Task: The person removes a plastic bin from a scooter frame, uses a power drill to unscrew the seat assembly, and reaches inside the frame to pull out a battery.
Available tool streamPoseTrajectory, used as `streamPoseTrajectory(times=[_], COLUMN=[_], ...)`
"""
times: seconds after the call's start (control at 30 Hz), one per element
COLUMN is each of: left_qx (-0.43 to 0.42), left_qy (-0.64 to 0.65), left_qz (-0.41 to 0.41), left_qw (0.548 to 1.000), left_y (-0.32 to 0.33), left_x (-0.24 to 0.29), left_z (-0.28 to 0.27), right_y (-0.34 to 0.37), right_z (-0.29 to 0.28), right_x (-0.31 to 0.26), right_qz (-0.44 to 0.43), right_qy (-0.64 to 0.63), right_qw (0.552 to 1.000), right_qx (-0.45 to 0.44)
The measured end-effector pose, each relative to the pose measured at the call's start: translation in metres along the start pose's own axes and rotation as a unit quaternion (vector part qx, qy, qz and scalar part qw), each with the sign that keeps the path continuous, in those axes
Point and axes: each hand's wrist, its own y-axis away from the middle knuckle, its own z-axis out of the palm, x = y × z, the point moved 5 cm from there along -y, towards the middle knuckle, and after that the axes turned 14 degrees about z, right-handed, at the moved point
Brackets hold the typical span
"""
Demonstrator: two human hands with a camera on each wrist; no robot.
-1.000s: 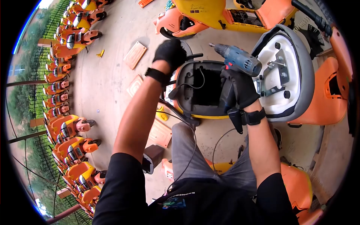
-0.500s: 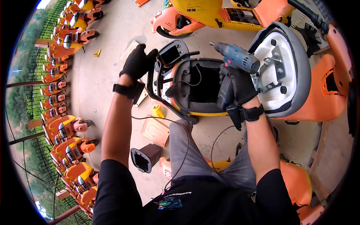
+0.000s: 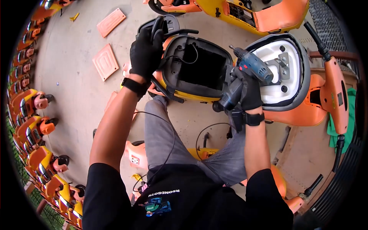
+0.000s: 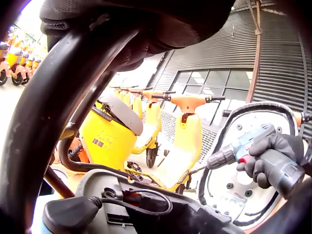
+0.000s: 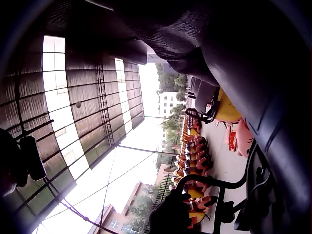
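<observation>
My black-gloved left hand [image 3: 146,55] grips the black tubular rear rail [image 4: 29,122] of a scooter; in the left wrist view the glove wraps over the top of the bar. In my gloved right hand [image 3: 250,91] is a blue cordless drill [image 3: 255,65], held by its handle with the chuck pointing left, over the lifted seat's edge. The seat [image 3: 270,94] is tipped back and shows its white underside and metal bracket. Between my hands lies the dark storage opening [image 3: 203,71] of the scooter, with a thin black cable [image 3: 190,62] looped across its rim.
Another yellow and orange scooter [image 3: 214,13] stands ahead. Two orange panels [image 3: 111,22] lie on the concrete floor [image 3: 76,73] at left. Rows of parked scooters [image 3: 40,126] line the far left. Handlebars [image 3: 331,88] rise at right.
My left hand, off the rail half a second ago with its fingers spread, has come back onto it. The right hand still holds the drill. The head view has shifted.
</observation>
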Motion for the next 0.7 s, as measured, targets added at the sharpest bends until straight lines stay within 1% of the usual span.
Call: streamPoseTrajectory(times=[0.03,0.07,0.13,0.17,0.2,0.23,0.27,0.33,0.37,0.4,0.47,0.5,0.53,0.57,0.6,0.63,0.7], left_qx=[-0.001,0.010,0.046,0.046,0.050,0.053,0.053,0.046,0.032,0.034,0.051,0.054,0.055,0.047,0.040,0.051,0.050], left_qy=[0.002,-0.010,0.016,0.026,0.017,0.009,0.019,0.002,0.010,0.016,0.014,0.027,0.030,0.021,0.012,0.020,0.018], left_qz=[-0.015,-0.011,0.020,0.015,0.032,0.051,0.048,0.038,0.032,0.028,0.030,0.031,0.027,0.026,0.026,0.036,0.033], left_qw=[1.000,1.000,0.999,0.998,0.998,0.997,0.997,0.998,0.999,0.999,0.998,0.998,0.998,0.998,0.999,0.998,0.998], left_y=[0.000,0.000,0.000,0.000,0.000,0.000,0.000,-0.001,-0.001,-0.001,-0.001,-0.001,-0.001,-0.001,-0.001,-0.001,-0.001], left_x=[-0.003,-0.008,-0.009,-0.011,-0.010,-0.008,-0.007,-0.006,-0.008,-0.008,-0.003,-0.003,-0.004,-0.006,-0.007,-0.007,-0.008], left_z=[0.001,0.004,0.005,0.005,0.005,0.004,0.004,0.004,0.004,0.004,0.002,0.001,0.002,0.003,0.004,0.003,0.004], right_y=[0.004,0.010,0.025,0.035,0.043,0.051,0.055,0.059,0.062,0.058,0.051,0.050,0.050,0.051,0.053,0.054,0.058], right_z=[-0.004,-0.007,-0.010,-0.009,-0.009,-0.010,-0.015,-0.009,-0.003,-0.006,-0.016,-0.022,-0.023,-0.024,-0.023,-0.019,-0.020], right_x=[0.002,0.003,0.005,0.004,0.004,0.003,0.004,0.003,-0.002,-0.001,0.006,0.009,0.009,0.007,0.005,0.004,0.003], right_qz=[-0.019,-0.039,-0.022,0.000,0.023,-0.012,-0.010,-0.082,-0.152,-0.150,-0.066,-0.008,-0.006,-0.049,-0.092,-0.090,0.021], right_qy=[0.042,0.083,0.114,0.158,0.201,0.276,0.282,0.435,0.550,0.556,0.484,0.412,0.416,0.516,0.607,0.609,0.483], right_qw=[0.999,0.995,0.992,0.986,0.977,0.960,0.958,0.897,0.821,0.818,0.872,0.911,0.909,0.855,0.788,0.787,0.874], right_qx=[0.017,0.033,0.052,0.057,0.062,0.036,0.044,0.001,0.003,0.005,0.010,0.023,0.023,0.032,0.039,0.040,0.049])
